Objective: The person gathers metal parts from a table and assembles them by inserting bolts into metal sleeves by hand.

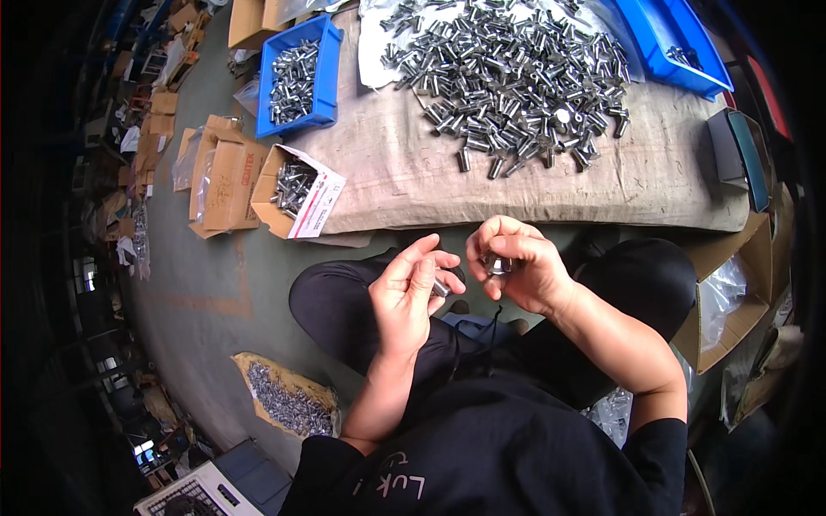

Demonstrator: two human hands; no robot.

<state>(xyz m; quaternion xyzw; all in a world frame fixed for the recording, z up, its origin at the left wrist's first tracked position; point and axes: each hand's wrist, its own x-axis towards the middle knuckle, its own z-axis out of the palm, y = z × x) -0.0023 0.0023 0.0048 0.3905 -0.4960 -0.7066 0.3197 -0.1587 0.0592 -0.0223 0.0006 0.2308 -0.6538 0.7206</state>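
Note:
Above my lap, my left hand [403, 303] has its fingers curled round a small shiny metal cylinder [440, 289]. Just to its right, my right hand [535, 273] pinches a shiny metal piece with a wider end [496, 264] between thumb and fingers; its full shape is partly hidden. The two hands are close but apart. Beyond them, a big heap of similar metal fittings [516, 77] lies on a cloth-covered table [396, 193], partly over a white sheet [372, 52].
A blue bin [329, 69] and an open carton [320, 202], both with metal parts, stand at the table's left. Another blue bin [714, 84] sits far right. An open box with plastic bags [757, 258] is at right. Small parts fill a sack [288, 400] on the floor at left.

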